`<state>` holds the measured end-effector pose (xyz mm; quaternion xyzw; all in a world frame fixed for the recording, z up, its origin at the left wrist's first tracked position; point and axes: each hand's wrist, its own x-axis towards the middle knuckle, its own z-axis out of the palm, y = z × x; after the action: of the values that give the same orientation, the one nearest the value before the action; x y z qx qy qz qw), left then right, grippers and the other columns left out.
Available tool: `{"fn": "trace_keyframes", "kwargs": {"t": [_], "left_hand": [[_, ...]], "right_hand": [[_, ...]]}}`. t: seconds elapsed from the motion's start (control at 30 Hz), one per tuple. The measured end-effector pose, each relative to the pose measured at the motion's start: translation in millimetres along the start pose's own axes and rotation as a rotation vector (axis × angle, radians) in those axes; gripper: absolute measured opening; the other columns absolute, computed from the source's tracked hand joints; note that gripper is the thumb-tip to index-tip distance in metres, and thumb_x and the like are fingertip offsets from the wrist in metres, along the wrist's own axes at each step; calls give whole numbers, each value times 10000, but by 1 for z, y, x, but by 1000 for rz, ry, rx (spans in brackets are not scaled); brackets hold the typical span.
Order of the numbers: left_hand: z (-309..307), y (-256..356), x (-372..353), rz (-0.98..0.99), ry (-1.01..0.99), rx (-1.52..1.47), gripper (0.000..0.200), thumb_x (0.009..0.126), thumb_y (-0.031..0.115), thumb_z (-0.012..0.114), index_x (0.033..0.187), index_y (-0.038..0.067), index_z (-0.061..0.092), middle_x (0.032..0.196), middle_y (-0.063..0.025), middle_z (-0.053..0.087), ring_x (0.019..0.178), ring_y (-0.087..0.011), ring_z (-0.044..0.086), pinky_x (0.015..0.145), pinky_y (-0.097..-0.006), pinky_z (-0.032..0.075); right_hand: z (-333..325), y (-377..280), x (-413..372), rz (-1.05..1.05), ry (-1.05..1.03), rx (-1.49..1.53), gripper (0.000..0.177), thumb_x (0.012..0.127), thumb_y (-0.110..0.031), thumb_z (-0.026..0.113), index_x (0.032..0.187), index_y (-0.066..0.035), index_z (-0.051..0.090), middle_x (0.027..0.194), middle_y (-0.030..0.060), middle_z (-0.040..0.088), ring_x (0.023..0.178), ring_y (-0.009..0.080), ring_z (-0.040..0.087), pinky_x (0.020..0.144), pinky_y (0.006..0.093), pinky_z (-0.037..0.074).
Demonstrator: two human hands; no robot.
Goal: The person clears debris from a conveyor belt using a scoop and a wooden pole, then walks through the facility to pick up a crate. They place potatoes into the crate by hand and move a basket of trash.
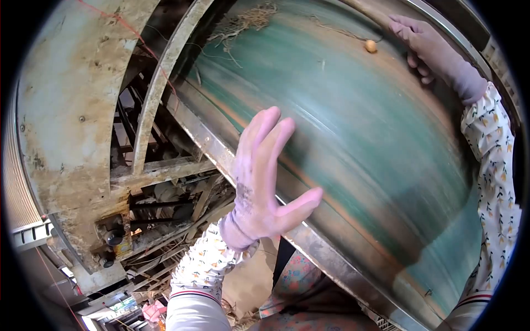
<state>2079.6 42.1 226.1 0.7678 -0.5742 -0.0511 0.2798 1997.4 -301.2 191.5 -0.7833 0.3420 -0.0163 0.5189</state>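
Note:
A green conveyor belt (pixel 342 127), streaked with brown dirt, fills the middle and right of the view. My left hand (pixel 265 182), in a stained pale glove, is open with fingers spread above the belt's near metal rail (pixel 326 251); it holds nothing. At the far side, my gloved right hand (pixel 425 47) closes its thumb and forefinger on the end of a brown stick (pixel 369 11), while its other fingers curl loosely. The stick runs out of view at the top. Just left of that hand lies a small round orange-brown thing (pixel 370 46) on the belt.
Dry stringy plant bits (pixel 245 23) lie at the belt's upper left. A rusty metal frame (pixel 77 110) stands on the left, a red string (pixel 130 36) across it. Sticks and debris (pixel 165 265) are heaped below. A far metal rail (pixel 450 27) borders the belt.

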Motion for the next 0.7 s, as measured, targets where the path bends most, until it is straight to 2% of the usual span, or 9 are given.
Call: {"fn": "trace_keyframes", "kwargs": {"t": [0.07, 0.1, 0.17, 0.23, 0.33, 0.43, 0.5, 0.57, 0.7], "left_hand": [[-2, -16, 6, 101, 37, 1, 839, 696, 275, 758, 1389, -13, 382, 1420, -241, 364, 1299, -405, 381, 1078, -498, 306], [-3, -26, 9, 143, 54, -2, 822, 703, 269, 749, 1385, -13, 386, 1413, -242, 370, 1293, -399, 387, 1076, -496, 311], [-9, -49, 15, 70, 101, 75, 772, 720, 254, 727, 1371, -7, 402, 1385, -236, 393, 1271, -373, 408, 1067, -468, 329], [-9, -43, 22, 66, 36, 106, 763, 720, 252, 728, 1361, -12, 410, 1364, -234, 415, 1262, -379, 414, 1058, -450, 338], [-9, -42, 23, -14, -10, 90, 741, 771, 340, 670, 1366, -28, 425, 1409, -249, 390, 1314, -357, 387, 1099, -438, 288], [-11, -38, 25, -73, -73, 80, 754, 774, 363, 667, 1366, -36, 423, 1413, -254, 387, 1328, -365, 369, 1109, -443, 266], [-15, -40, 31, -59, -138, 70, 794, 739, 301, 715, 1382, -34, 392, 1420, -257, 365, 1322, -395, 361, 1096, -456, 287], [-18, -44, 28, -73, -169, 51, 816, 719, 279, 735, 1388, -33, 386, 1428, -258, 352, 1321, -413, 354, 1094, -463, 289], [-22, -46, 29, -87, -168, 16, 827, 712, 304, 738, 1386, -35, 399, 1437, -260, 350, 1330, -415, 347, 1098, -476, 277]], "right_hand": [[7, -9, -7, 44, -46, -41, 449, 981, -466, 447, 1342, -200, 473, 575, -52, 421, 415, 38, 375, 360, 213, 373], [18, -12, -18, 51, -61, 60, 465, 979, -452, 463, 1366, -193, 455, 577, -52, 425, 410, 33, 372, 349, 204, 367], [29, -23, -41, 109, -107, 167, 492, 972, -408, 507, 1392, -164, 431, 579, -49, 427, 396, 19, 357, 318, 176, 339], [47, -16, -30, -35, -211, 180, 434, 976, -416, 486, 1339, -178, 470, 593, -39, 433, 410, 46, 383, 344, 219, 385], [60, -66, -41, 89, -415, 347, 318, 984, -410, 451, 1186, -178, 534, 638, -7, 479, 448, 94, 449, 391, 276, 441], [104, -70, 15, -25, -409, 165, 362, 981, -407, 428, 1145, -101, 527, 630, 18, 467, 472, 107, 478, 405, 273, 452], [134, -34, 54, 43, -539, 282, 363, 984, -406, 410, 1194, -130, 517, 630, 18, 473, 459, 107, 473, 400, 277, 467], [124, -42, 52, 204, -658, 387, 357, 988, -383, 405, 1239, -151, 506, 616, 15, 470, 445, 102, 468, 382, 268, 460], [98, -63, 8, 209, -618, 230, 384, 998, -372, 412, 1327, -186, 481, 597, 0, 481, 424, 77, 461, 354, 237, 440]]}}
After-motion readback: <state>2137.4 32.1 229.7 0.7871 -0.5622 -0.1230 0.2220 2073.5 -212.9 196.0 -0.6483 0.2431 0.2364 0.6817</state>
